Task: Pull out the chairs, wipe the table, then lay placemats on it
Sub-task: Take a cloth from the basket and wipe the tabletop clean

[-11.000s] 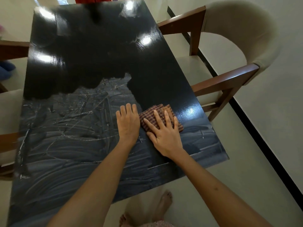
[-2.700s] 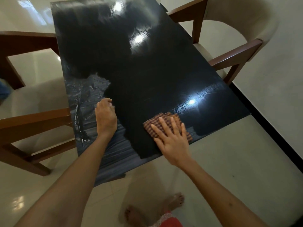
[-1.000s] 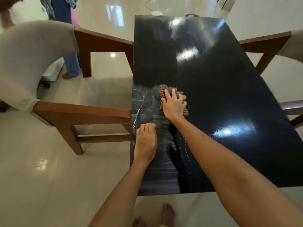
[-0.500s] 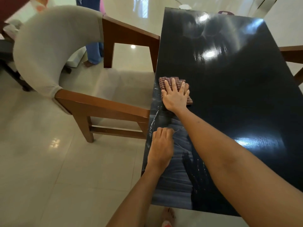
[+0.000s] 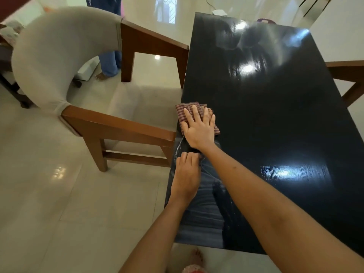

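A glossy black table (image 5: 275, 119) fills the right half of the view. My right hand (image 5: 199, 129) lies flat with spread fingers on a folded red checked cloth (image 5: 184, 110) at the table's left edge. My left hand (image 5: 186, 176) rests just nearer on the same edge, fingers bent down onto the top, holding nothing. A dull smeared strip runs along the near left part of the table under my left hand. A beige padded chair with brown wooden arms (image 5: 59, 62) stands pulled out on the left.
Another chair's wooden arm (image 5: 348, 69) shows past the table's right edge. A person's legs in blue trousers (image 5: 109, 60) stand behind the left chair. Pale glossy floor tiles (image 5: 59, 203) lie around; my bare feet (image 5: 195, 259) are at the table's near end.
My right hand has slid the cloth out to the table's left edge. My left hand has moved forward along that edge, close behind my right wrist. The view has shifted left.
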`<state>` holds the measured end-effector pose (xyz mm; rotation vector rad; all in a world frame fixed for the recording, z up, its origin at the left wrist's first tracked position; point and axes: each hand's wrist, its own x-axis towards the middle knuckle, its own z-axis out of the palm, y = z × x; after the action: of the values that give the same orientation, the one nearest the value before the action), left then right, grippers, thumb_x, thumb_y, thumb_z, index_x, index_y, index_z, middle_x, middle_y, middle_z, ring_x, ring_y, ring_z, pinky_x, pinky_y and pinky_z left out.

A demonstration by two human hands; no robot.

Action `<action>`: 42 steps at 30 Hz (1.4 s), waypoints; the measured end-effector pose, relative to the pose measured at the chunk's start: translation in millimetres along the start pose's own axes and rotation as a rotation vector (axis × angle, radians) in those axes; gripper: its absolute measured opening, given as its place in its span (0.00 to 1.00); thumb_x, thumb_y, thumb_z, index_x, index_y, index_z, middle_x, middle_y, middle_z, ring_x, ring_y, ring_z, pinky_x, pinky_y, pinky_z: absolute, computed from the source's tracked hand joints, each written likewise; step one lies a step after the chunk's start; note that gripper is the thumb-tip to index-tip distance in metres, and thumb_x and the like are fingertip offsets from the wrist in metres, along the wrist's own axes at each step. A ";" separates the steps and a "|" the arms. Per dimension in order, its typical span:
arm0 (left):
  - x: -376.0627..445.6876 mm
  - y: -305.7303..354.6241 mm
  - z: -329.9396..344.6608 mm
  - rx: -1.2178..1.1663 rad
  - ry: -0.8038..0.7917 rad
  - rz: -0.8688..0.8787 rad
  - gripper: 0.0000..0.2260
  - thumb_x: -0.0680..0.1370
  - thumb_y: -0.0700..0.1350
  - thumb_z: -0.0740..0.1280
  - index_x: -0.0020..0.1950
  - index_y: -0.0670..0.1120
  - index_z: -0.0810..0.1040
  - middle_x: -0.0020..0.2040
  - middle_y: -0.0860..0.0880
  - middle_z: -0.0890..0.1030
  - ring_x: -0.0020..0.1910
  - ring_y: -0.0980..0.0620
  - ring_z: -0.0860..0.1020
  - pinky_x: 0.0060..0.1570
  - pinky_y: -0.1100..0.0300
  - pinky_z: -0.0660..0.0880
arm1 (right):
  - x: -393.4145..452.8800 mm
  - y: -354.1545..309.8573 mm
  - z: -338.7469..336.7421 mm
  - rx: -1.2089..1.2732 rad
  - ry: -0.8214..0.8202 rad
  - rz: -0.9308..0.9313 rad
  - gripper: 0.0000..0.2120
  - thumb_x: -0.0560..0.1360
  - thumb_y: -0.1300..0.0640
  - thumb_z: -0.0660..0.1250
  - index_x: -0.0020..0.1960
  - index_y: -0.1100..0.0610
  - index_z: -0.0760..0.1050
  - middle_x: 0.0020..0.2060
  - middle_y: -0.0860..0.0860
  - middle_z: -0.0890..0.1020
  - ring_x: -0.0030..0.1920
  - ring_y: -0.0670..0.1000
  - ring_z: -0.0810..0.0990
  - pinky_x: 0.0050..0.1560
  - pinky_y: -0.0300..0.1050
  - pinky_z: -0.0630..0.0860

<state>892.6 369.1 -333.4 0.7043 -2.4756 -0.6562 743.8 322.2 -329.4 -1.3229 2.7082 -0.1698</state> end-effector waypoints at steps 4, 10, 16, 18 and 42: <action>-1.9 0.9 0.7 -0.008 0.041 -0.065 0.14 0.75 0.37 0.54 0.56 0.40 0.75 0.47 0.45 0.77 0.45 0.48 0.73 0.48 0.54 0.72 | -37.7 24.2 -0.1 0.027 0.020 0.166 0.26 0.80 0.41 0.45 0.78 0.44 0.49 0.78 0.51 0.50 0.76 0.63 0.43 0.73 0.65 0.39; -7.3 0.6 -5.3 -0.171 0.114 -0.192 0.12 0.77 0.40 0.53 0.54 0.41 0.74 0.45 0.47 0.75 0.44 0.52 0.71 0.48 0.59 0.69 | -102.3 28.3 4.4 0.026 0.070 0.373 0.27 0.80 0.42 0.47 0.78 0.46 0.51 0.78 0.51 0.51 0.76 0.63 0.44 0.73 0.65 0.41; -31.2 -0.4 -19.3 -0.291 0.163 -0.210 0.13 0.79 0.44 0.52 0.56 0.42 0.73 0.48 0.48 0.76 0.47 0.54 0.74 0.50 0.62 0.72 | -92.4 11.9 4.8 0.024 0.048 0.304 0.26 0.81 0.42 0.46 0.78 0.44 0.50 0.78 0.50 0.51 0.76 0.63 0.43 0.73 0.67 0.42; -41.7 -2.4 -22.9 -0.346 0.203 -0.290 0.11 0.80 0.43 0.53 0.56 0.44 0.73 0.47 0.50 0.76 0.45 0.56 0.74 0.47 0.62 0.73 | -85.5 -1.9 5.8 0.013 0.039 0.194 0.26 0.81 0.41 0.45 0.78 0.43 0.50 0.78 0.49 0.51 0.76 0.63 0.44 0.73 0.66 0.41; -75.2 2.1 -44.3 -0.518 0.208 -0.495 0.06 0.83 0.41 0.54 0.54 0.48 0.69 0.41 0.51 0.76 0.40 0.55 0.76 0.40 0.63 0.75 | -195.6 16.8 7.8 0.021 0.015 0.424 0.27 0.80 0.39 0.45 0.78 0.43 0.47 0.78 0.49 0.47 0.76 0.62 0.42 0.73 0.65 0.39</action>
<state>973.1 400.7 -321.5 1.1072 -1.8249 -1.2703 851.3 486.7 -327.8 -0.7160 2.9111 -0.1643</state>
